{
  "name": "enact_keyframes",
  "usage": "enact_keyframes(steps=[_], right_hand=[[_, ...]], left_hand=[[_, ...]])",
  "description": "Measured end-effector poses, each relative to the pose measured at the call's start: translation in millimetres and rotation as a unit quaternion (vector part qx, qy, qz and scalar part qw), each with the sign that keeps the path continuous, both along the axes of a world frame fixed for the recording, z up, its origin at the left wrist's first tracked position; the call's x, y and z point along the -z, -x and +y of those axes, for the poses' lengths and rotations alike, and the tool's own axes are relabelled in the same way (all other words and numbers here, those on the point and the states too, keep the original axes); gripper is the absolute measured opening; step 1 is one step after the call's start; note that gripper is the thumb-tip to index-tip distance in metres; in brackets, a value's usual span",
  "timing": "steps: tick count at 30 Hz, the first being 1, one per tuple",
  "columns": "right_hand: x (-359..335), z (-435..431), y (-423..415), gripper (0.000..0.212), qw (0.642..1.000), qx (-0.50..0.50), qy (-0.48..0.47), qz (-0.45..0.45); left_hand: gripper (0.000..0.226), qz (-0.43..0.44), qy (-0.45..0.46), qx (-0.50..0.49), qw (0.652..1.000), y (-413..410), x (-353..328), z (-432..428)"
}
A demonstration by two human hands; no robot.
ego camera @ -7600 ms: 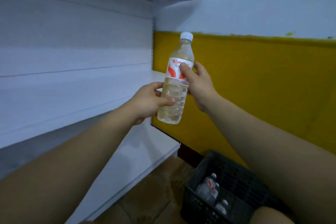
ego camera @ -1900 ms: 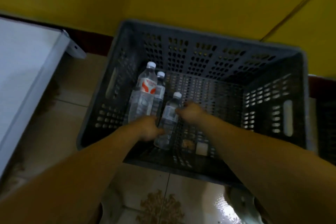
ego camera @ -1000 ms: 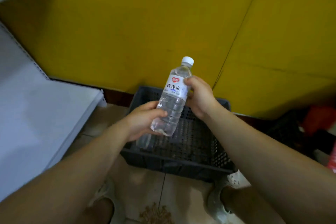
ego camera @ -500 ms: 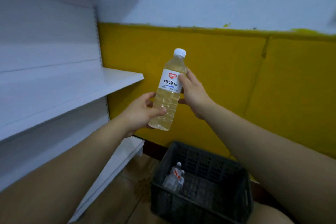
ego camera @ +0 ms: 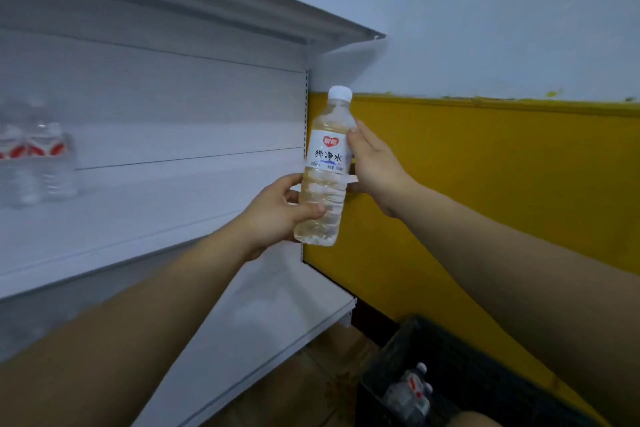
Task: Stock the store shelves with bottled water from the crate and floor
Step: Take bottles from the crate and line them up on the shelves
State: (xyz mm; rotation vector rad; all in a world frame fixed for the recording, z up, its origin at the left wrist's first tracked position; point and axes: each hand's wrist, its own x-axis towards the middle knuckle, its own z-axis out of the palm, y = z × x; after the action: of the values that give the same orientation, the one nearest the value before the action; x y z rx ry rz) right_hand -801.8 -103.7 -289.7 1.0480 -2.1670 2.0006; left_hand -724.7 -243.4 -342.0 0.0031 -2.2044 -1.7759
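A clear water bottle [ego camera: 325, 163] with a white cap and a white label stands upright in the air at the right end of the middle white shelf [ego camera: 145, 215]. My left hand [ego camera: 277, 211] grips its lower body, thumb across the front. My right hand [ego camera: 375, 166] holds the label part from the right side. Several bottles with red-and-white labels [ego camera: 34, 163] stand on the middle shelf at the far left, blurred. The dark crate [ego camera: 460, 378] sits on the floor at the lower right, with a few bottles [ego camera: 410, 392] inside.
An upper shelf [ego camera: 242, 10] juts out above the bottle. The bottom shelf [ego camera: 277, 326] lies below my left arm. A yellow lower wall [ego camera: 502, 184] with a white upper part runs behind the crate. Tiled floor [ego camera: 311, 388] shows between shelf and crate.
Both hands lifted the bottle out of the crate and carried it up and left to the end of the middle shelf. The view turned left, bringing the stocked bottles into sight.
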Motion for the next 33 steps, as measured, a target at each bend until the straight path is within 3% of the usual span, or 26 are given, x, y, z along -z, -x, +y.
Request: enact_keyframes(steps=[4,10,15,17,23,33], right_hand=[[-0.9,-26.1,-9.1,0.018,0.999,-0.054,0.004,0.006],[-1.5,-78.0,-28.5,0.036,0.990,-0.139,-0.019,0.011],[-2.1,-128.2,-58.1,0.018,0.972,-0.231,-0.034,0.011],[-1.0,-150.5,-71.6,0.025,0.962,-0.268,-0.049,0.010],[16.9,-210.1,-101.3,0.075,0.928,-0.351,-0.122,-0.013],[109.4,-260.5,-120.3,0.079,0.906,-0.384,-0.165,-0.067]], left_hand=[[0.051,-0.002,0.009,-0.061,0.998,-24.7,-1.9,-20.7],[0.045,-0.005,-0.002,-0.142,0.990,-67.5,-3.0,-53.9],[0.044,0.000,-0.021,-0.224,0.974,-112.4,0.1,-86.1],[0.043,0.002,-0.028,-0.255,0.966,-131.7,3.4,-100.6],[0.050,-0.013,-0.040,-0.326,0.944,-177.9,17.5,-141.4],[0.056,-0.093,-0.092,-0.373,0.918,-210.7,99.2,-163.1]])
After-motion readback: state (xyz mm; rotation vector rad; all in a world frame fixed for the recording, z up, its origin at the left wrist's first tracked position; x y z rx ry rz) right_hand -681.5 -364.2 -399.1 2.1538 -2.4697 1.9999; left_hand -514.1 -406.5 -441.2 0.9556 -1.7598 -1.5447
